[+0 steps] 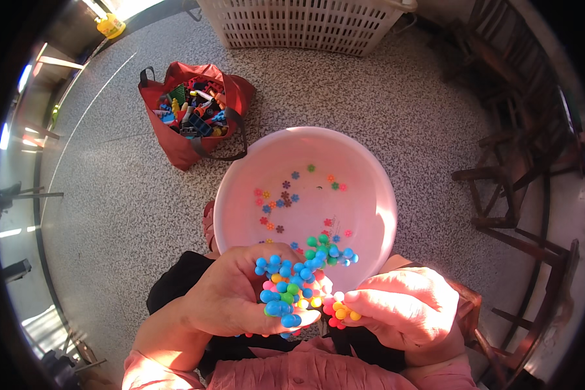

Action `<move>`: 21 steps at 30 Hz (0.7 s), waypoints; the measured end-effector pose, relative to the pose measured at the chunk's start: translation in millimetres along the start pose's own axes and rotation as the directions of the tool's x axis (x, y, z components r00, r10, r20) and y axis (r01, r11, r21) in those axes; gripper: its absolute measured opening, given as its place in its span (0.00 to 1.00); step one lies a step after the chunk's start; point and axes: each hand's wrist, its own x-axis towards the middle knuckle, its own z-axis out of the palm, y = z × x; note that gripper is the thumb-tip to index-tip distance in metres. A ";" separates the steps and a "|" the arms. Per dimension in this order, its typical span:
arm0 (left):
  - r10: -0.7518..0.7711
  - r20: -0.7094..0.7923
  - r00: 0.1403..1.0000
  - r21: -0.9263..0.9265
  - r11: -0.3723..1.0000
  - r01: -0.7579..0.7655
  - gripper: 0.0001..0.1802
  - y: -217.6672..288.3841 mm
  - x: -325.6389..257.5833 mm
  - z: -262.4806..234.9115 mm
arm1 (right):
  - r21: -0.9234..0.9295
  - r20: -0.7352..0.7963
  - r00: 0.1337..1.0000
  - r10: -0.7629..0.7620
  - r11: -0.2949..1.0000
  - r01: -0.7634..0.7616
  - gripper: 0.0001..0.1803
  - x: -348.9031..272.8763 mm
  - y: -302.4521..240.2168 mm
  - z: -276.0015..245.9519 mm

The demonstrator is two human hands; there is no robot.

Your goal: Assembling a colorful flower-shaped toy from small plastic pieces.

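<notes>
The left hand [237,289] has its grip closed around a cluster of knobbed plastic linking pieces [277,307], above the pink basin's [388,214] near edge, long axis slanting up-right. The right hand's [406,305] grip pinches yellow-and-pink knobbed pieces [340,313] just right of the cluster's lower part; whether they are linked, I cannot tell.

Speckled grey floor [110,201] surrounds me; dark wooden chairs [521,155] stand to my right, bright light [131,8] upper left.
</notes>
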 end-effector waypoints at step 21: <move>-0.053 -0.023 0.998 -0.055 0.997 0.051 0.18 1.9 0.1 2.6 | 0.230 0.104 0.989 0.102 0.965 -0.124 0.13 -3.0 -1.2 -10.4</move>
